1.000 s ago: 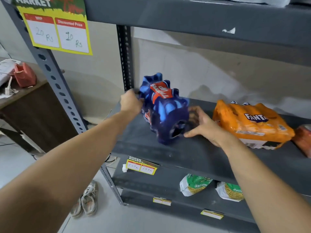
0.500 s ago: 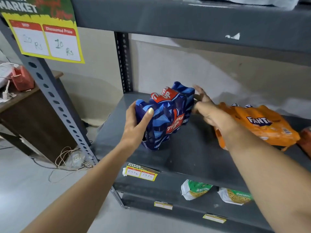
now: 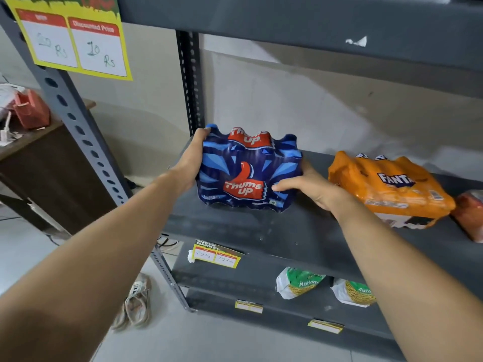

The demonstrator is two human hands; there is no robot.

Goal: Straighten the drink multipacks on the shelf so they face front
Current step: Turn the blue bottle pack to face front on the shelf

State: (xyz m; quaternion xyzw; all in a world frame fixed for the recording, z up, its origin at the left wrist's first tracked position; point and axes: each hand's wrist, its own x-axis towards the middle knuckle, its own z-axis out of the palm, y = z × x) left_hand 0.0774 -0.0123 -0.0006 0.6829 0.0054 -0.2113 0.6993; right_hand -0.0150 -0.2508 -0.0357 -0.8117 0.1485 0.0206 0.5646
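Note:
A blue Thums Up multipack (image 3: 248,171) stands upright at the left end of the grey shelf (image 3: 261,231), its red logo facing me. My left hand (image 3: 192,159) grips its left side, fingers over the top corner. My right hand (image 3: 311,189) holds its right side, thumb on the front face. To the right an orange Fanta multipack (image 3: 389,189) lies tilted on its side, logo up. A red-orange pack (image 3: 470,215) shows partly at the right edge.
A perforated steel upright (image 3: 78,126) with a yellow price sign (image 3: 75,40) stands left. Snack bags (image 3: 298,283) sit on the shelf below. A price tag (image 3: 217,256) hangs on the shelf lip. Shoes (image 3: 136,304) lie on the floor, a brown desk (image 3: 39,163) further left.
The blue multipack has been turned from angled to upright with its logo facing front. My right hand moved from behind the pack to its right side.

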